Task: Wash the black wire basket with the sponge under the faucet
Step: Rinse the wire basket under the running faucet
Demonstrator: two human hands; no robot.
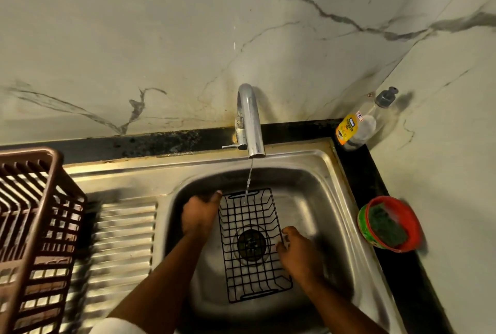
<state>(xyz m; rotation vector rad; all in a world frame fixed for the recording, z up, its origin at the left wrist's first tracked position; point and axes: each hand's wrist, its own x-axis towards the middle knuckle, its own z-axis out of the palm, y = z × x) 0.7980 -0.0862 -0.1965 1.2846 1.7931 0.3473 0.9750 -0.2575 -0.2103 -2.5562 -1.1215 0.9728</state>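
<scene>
A black wire basket [252, 245] lies in the steel sink [316, 188], over the drain. A thin stream of water falls from the chrome faucet [251, 121] onto the basket's far end. My left hand [200, 214] grips the basket's far left rim, thumb along the top wire. My right hand [298, 250] pinches the basket's right rim near the middle. A green scrub sponge [386, 226] sits in a red and green bowl [410, 215] on the counter to the right of the sink; neither hand touches it.
A dish soap pump bottle [357, 124] stands in the back right corner of the black counter. A brown plastic dish rack [35, 226] sits on the ribbed drainboard [123, 239] at the left. Marble wall rises behind the faucet.
</scene>
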